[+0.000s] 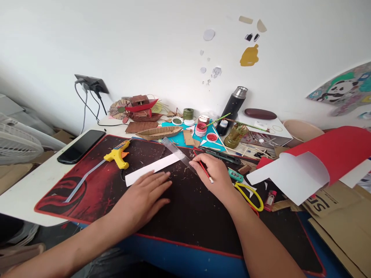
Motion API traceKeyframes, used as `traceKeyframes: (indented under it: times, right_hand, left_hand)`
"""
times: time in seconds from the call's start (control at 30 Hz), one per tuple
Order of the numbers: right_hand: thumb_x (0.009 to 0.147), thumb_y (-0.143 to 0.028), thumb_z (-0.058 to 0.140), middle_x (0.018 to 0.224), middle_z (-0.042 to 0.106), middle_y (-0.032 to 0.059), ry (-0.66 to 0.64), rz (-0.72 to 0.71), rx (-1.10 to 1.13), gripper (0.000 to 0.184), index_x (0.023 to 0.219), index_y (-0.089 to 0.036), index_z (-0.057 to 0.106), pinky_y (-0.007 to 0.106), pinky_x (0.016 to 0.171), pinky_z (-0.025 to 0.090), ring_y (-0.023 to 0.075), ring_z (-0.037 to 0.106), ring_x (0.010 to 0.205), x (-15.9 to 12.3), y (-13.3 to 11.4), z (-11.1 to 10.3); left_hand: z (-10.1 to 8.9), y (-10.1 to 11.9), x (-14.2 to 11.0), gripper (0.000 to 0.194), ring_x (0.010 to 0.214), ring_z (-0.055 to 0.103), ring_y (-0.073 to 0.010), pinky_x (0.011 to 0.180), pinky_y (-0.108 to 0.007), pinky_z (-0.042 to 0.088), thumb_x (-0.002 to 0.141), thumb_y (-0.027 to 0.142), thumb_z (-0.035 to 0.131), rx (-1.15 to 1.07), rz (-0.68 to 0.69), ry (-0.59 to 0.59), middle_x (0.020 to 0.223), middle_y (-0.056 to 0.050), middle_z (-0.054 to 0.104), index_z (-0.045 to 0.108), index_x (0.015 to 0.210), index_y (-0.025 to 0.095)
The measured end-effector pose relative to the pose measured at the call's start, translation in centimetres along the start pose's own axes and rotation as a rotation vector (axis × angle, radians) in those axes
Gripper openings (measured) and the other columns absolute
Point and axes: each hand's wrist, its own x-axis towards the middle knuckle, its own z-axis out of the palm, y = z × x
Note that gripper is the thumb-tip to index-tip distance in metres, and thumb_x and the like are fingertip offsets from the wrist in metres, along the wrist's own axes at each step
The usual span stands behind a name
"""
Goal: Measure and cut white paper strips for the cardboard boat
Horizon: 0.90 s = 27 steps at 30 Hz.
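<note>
My left hand (147, 193) lies flat on the dark mat, fingers stretched out, with its fingertips at the lower edge of a white paper strip (150, 169). My right hand (213, 172) is closed around a red pencil (205, 170) and pinches the near end of a clear ruler (175, 150) between thumb and fingers. The ruler slants up and left across the strip's far end. To the left of the strip, a yellow hot glue gun (117, 154) rests on the mat with a long glue stick out of its back.
Yellow-handled scissors (251, 195), a teal box cutter (235, 175) and a red roll of paper (333, 154) are on the right. Behind stand a cardboard boat (159, 133), an open red paint pot (201, 129) and a black flask (233, 106). A phone (82, 146) lies left.
</note>
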Motion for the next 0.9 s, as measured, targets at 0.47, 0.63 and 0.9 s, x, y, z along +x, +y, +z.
traceKeyframes:
  times: [0.47, 0.63, 0.9]
  right_hand:
    - [0.111, -0.027, 0.061, 0.086, 0.073, 0.0019, -0.018, -0.005, 0.029, 0.021, 0.090, -0.024, 0.067, 0.032, 0.077, 0.046, 0.0213, 0.068, 0.081, -0.1, -0.2, 0.0]
    - [0.111, -0.026, 0.062, 0.089, 0.074, 0.0023, -0.043, -0.012, 0.014, 0.020, 0.092, -0.023, 0.067, 0.032, 0.078, 0.046, 0.0215, 0.069, 0.084, -0.1, -0.3, 0.1]
    - [0.111, -0.023, 0.064, 0.092, 0.075, 0.0036, -0.189, 0.005, -0.051, 0.020, 0.093, -0.021, 0.071, 0.031, 0.079, 0.047, 0.0214, 0.070, 0.086, 0.0, -0.3, -0.1]
  left_hand:
    - [-2.3, -2.2, 0.8, 0.046, 0.118, 0.071, -0.0321, 0.105, -0.048, 0.058, 0.109, 0.043, 0.050, 0.042, -0.250, -0.039, 0.139, -0.014, 0.068, 0.064, 0.146, 0.020]
    - [-3.0, 1.4, 1.4, 0.050, 0.093, 0.079, -0.0254, 0.083, -0.040, 0.065, 0.107, 0.043, 0.060, -0.054, -0.293, -0.212, 0.137, -0.012, 0.066, 0.060, 0.152, 0.022]
    - [-2.7, 3.6, 3.1, 0.051, 0.093, 0.081, -0.0287, 0.079, -0.042, 0.068, 0.104, 0.045, 0.069, 0.045, -0.264, -0.360, 0.140, -0.016, 0.067, 0.067, 0.145, 0.016]
